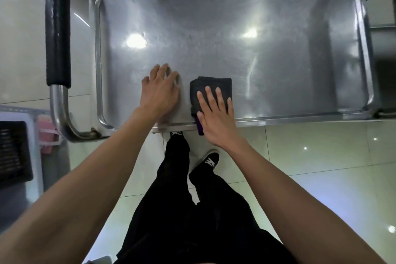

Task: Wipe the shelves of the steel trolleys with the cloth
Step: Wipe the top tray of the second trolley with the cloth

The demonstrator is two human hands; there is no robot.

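No legible writing (shoe marks blurred). Right hand [215, 113] flat, fingers spread, pressing dark cloth [211, 88] on steel trolley shelf [246, 49], lower centre. Left hand [159, 90] spread, touching shelf beside cloth.

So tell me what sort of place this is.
Probably a commercial kitchen or service area: a steel trolley with a padded handle, glossy floor tiles, and a black crate to the left.
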